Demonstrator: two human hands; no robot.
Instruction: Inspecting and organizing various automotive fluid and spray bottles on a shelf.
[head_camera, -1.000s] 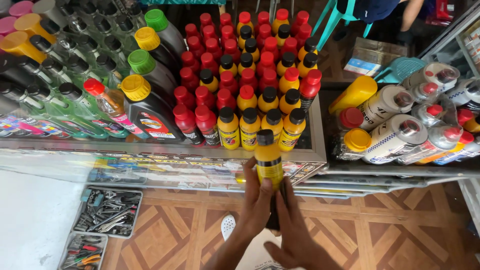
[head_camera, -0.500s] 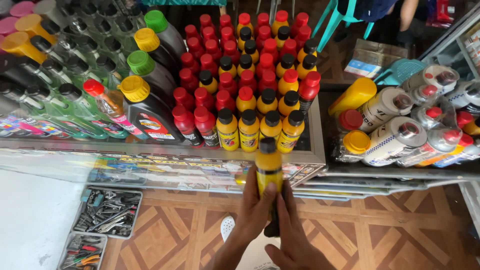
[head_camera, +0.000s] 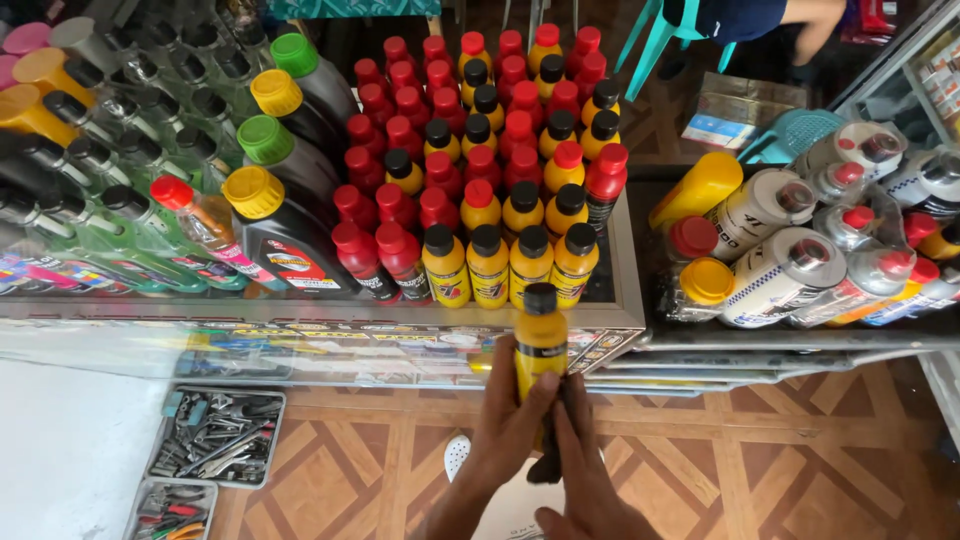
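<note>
Here, in the head view, a small yellow plastic bottle with a black cap (head_camera: 540, 340) stands upright in the air just in front of the glass display counter (head_camera: 330, 335), close to its front edge. The left hand (head_camera: 510, 425) wraps the bottle's lower body from the left; the right hand (head_camera: 585, 475) presses a dark cloth (head_camera: 560, 440) against its right side, both hands closed together about it. Behind, rows of red and yellow capped bottles (head_camera: 480, 150) fill the countertop. Right, white spray cans (head_camera: 790, 270) lie stacked. Lower left, a tray of metal tools (head_camera: 215, 450) rests on the patterned tile floor (head_camera: 780, 470).
</note>
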